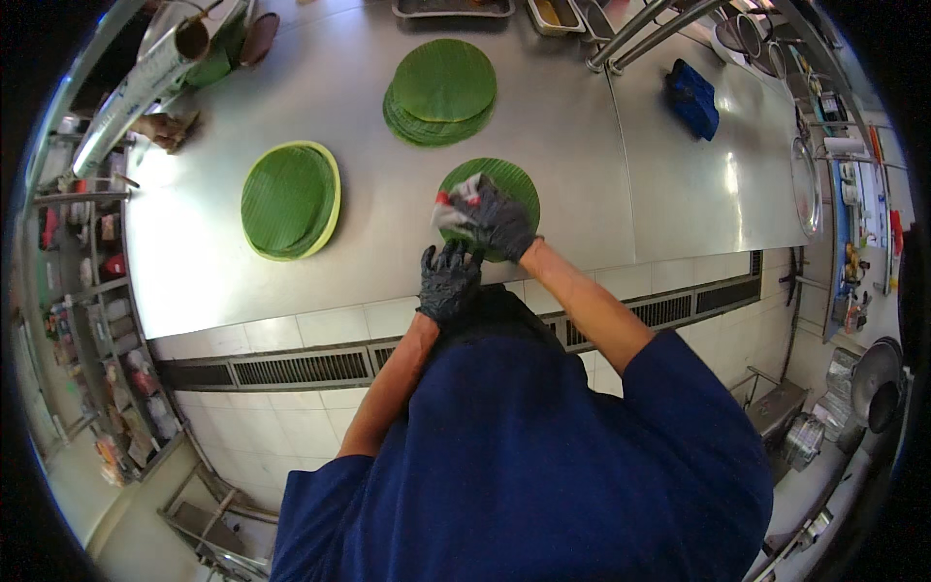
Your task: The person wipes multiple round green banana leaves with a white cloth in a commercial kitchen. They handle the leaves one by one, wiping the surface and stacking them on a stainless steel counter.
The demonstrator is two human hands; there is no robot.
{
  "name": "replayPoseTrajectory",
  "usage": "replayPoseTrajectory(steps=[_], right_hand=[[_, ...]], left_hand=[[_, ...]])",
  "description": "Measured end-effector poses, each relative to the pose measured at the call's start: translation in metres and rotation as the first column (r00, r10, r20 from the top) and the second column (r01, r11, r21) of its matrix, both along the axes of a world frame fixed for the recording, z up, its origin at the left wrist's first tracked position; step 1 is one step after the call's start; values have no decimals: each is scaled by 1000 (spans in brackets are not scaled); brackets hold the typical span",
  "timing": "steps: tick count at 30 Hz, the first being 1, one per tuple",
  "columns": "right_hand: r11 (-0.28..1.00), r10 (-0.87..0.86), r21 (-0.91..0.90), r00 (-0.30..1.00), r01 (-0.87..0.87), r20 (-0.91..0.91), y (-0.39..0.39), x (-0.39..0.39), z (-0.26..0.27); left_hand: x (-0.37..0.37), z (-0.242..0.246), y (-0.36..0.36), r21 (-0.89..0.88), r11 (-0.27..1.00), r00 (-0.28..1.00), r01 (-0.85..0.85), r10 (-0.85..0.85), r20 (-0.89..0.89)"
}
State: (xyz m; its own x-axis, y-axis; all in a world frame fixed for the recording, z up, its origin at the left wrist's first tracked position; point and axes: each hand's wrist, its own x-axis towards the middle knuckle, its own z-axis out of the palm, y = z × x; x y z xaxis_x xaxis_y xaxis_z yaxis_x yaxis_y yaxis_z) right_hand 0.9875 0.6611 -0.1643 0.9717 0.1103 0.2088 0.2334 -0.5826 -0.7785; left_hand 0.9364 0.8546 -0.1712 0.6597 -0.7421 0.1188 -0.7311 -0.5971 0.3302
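On the stainless steel table [560, 174] before me lies a round green leaf piece [518, 180], close to the front edge. My right hand [498, 218], in a black glove, holds a crumpled white and red cloth [460, 204] against it. My left hand [449, 280], also gloved in black, rests its spread fingertips at the leaf's near edge. Farther back is a stack of round green leaf pieces [444, 80]. To the left, more leaf rounds [284, 200] lie in a yellow-green round plate or tray [335, 185].
A blue cloth [692, 100] lies at the back right, beyond two upright metal pipes [640, 33]. Metal trays [452, 9] stand along the far side. A large roll [134, 94] is at the back left. Shelves with goods [109, 313] flank the table's left end.
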Motion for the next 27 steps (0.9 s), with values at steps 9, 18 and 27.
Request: replayPoseTrajectory(steps=[9, 18, 27], right_hand=[[810, -173, -552, 980, 198, 96, -81, 48, 46], [718, -431, -622, 901, 311, -48, -26, -2, 33], [783, 77, -617, 971, 82, 226, 10, 16, 19]], left_hand=[[10, 10, 2, -14, 1000, 997, 15, -16, -71], [15, 14, 4, -110, 993, 999, 33, -33, -3], [18, 9, 4, -52, 998, 979, 42, -51, -197]])
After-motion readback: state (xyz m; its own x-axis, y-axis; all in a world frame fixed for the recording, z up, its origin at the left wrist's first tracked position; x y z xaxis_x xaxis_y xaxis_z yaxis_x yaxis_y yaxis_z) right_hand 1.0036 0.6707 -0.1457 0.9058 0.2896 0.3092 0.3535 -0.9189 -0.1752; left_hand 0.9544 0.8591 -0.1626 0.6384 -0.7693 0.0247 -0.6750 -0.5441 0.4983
